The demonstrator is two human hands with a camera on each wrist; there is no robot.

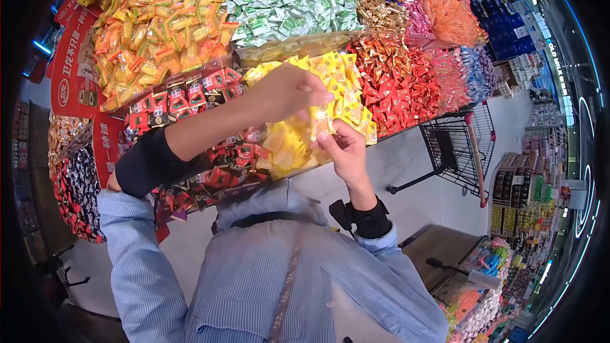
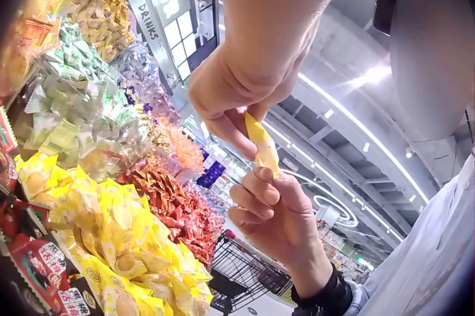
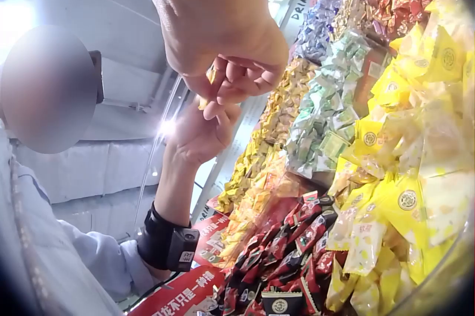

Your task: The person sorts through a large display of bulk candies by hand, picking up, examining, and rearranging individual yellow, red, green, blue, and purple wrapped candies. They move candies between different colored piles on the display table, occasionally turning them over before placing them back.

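Observation:
A small yellow candy packet is held upright between both hands over the candy display. My left hand reaches in from the left and pinches its upper end between thumb and fingers. At the lower end, the right hand pinches it with thumb and index finger. In the left wrist view the packet shows edge-on between the two hands; in the right wrist view the fingers cover most of it. Below the hands lies a heap of similar yellow packets.
Red-and-black packets fill the bin left of the yellow ones, and red-wrapped candies the bin to the right. Behind are orange-yellow and green-white packets. A shopping cart stands at the right on the pale floor.

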